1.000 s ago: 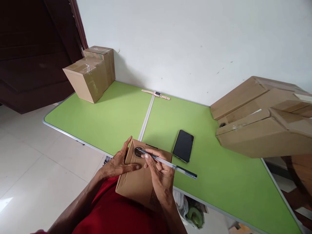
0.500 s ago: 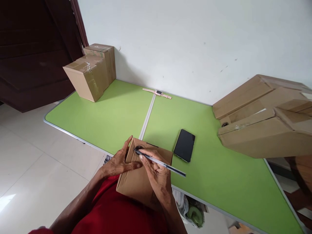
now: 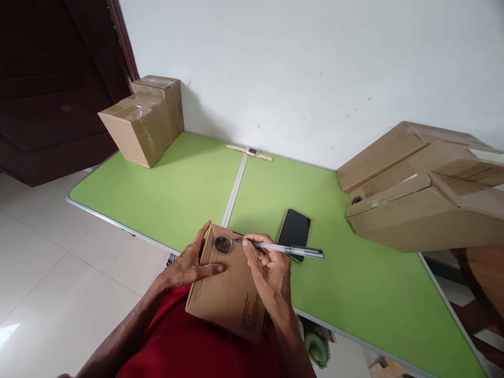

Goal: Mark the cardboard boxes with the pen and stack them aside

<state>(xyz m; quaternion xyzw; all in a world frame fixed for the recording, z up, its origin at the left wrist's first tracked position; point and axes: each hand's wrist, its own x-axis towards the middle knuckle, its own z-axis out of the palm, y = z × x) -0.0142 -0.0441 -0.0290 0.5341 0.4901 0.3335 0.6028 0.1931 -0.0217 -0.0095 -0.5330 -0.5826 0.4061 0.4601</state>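
A brown cardboard box point(image 3: 232, 278) rests against my red shirt at the table's front edge. Near its far left corner is a round, dark-ringed mark point(image 3: 223, 244). My left hand point(image 3: 192, 268) grips the box's left side, thumb lying on the top face and fingers along the edge. In my right hand point(image 3: 270, 262) a clear-barrelled pen point(image 3: 283, 248) is pinched, its tip just right of the ring. Dark print shows on the box near my right wrist. A dark-screened phone point(image 3: 295, 231) lies on the table behind my right hand, which partly overlaps it in view.
The green table point(image 3: 189, 194) stands against a white wall. Taped cardboard boxes point(image 3: 145, 131) sit at its back left, and more boxes point(image 3: 401, 210) at the right edge. A pink-strapped watch point(image 3: 252, 151) lies at the back. A dark door point(image 3: 51, 89) is at left.
My right hand has moved right with the pen, taking the tip from the ring's left side to its right. The ring and the printed text are now uncovered. My left hand stays on the box.
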